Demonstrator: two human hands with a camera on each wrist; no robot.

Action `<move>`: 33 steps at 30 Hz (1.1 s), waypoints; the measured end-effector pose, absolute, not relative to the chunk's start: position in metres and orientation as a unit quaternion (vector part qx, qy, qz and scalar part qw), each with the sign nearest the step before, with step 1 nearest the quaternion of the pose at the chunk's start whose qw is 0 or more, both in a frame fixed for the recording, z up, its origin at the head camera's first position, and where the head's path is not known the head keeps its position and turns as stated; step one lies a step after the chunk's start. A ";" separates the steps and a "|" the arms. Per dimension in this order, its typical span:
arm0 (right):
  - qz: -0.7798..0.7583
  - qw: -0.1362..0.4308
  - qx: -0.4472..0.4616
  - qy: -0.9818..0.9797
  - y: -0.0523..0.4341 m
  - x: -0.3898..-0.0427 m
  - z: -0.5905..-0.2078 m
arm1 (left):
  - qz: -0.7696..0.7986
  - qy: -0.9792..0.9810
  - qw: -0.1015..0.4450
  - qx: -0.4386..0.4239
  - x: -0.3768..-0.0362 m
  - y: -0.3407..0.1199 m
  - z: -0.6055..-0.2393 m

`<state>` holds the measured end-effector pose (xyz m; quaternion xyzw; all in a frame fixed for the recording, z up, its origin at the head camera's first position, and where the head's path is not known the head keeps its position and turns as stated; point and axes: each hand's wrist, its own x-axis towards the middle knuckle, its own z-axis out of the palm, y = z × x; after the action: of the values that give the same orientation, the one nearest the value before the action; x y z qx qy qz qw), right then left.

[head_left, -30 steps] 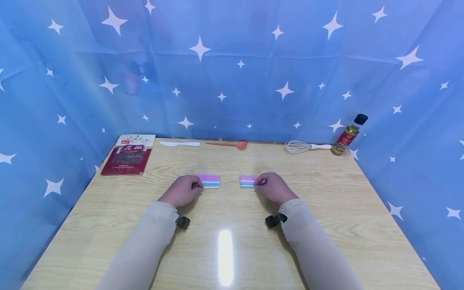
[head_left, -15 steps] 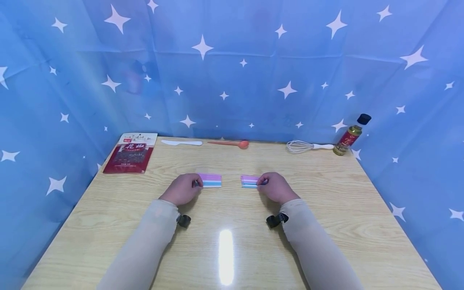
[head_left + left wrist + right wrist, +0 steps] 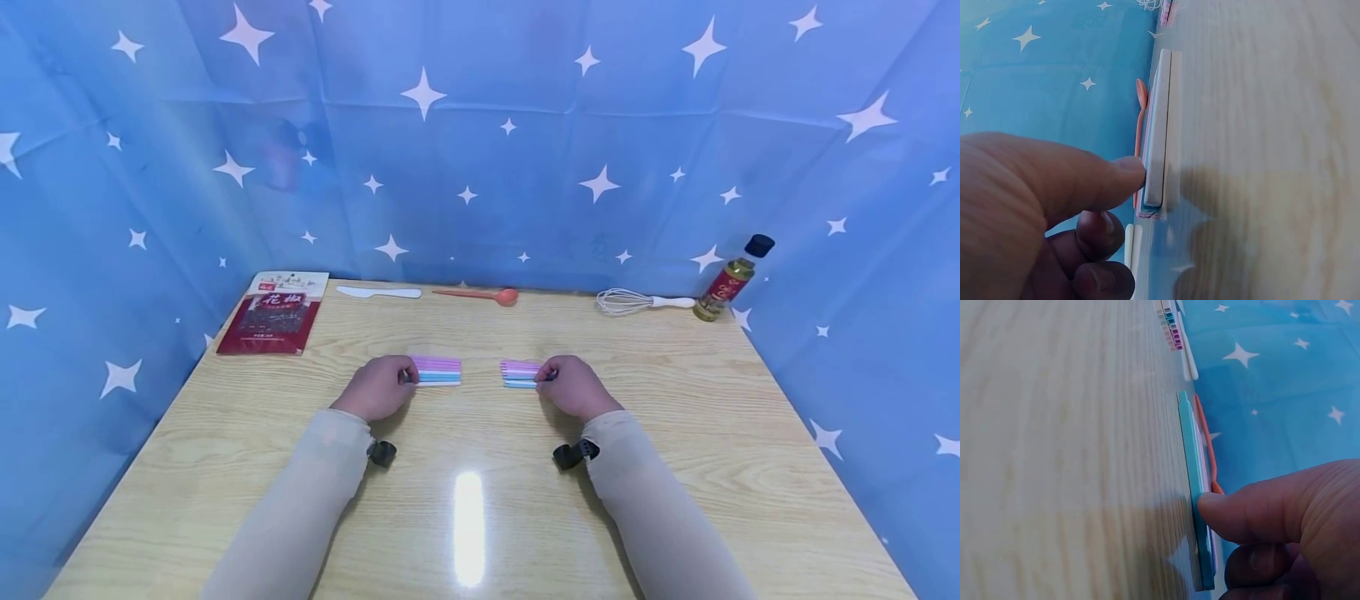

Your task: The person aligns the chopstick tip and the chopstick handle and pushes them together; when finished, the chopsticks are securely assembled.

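Two rows of slim, flat-sided plastic strips in pink, white and blue lie on the table, apart from each other. My left hand (image 3: 375,389) holds the outer end of the left row (image 3: 441,371) between curled fingers. In the left wrist view, a digit touches the white near strip (image 3: 1159,131), and the other fingers curl below it. My right hand (image 3: 577,389) holds the outer end of the right row (image 3: 517,374) in mirror fashion. The right wrist view shows a digit against the teal near strip (image 3: 1192,456). The far-side contact is hidden in both wrist views.
Along the back edge of the wooden table (image 3: 480,450) lie a red packet (image 3: 273,312), a white knife (image 3: 378,292), an orange spoon (image 3: 506,297) and a whisk (image 3: 626,302). An oil bottle (image 3: 727,287) stands at the back right. A starry blue curtain (image 3: 495,158) surrounds the table.
The head view has shifted slightly, so the table's things appear a little higher and further right. Both hands stay at the outer ends of their rows, with little visible movement.
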<state>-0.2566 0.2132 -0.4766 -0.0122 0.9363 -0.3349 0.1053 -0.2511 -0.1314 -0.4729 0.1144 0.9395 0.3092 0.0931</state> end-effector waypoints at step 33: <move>-0.288 0.118 -0.040 0.949 0.209 -0.251 -0.473 | 0.401 0.898 0.082 0.160 -0.252 -0.124 -0.480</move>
<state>-0.2508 0.2091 -0.4732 -0.0403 0.9494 -0.2881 0.1184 -0.2517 -0.1241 -0.4796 0.1596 0.8985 0.4007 0.0815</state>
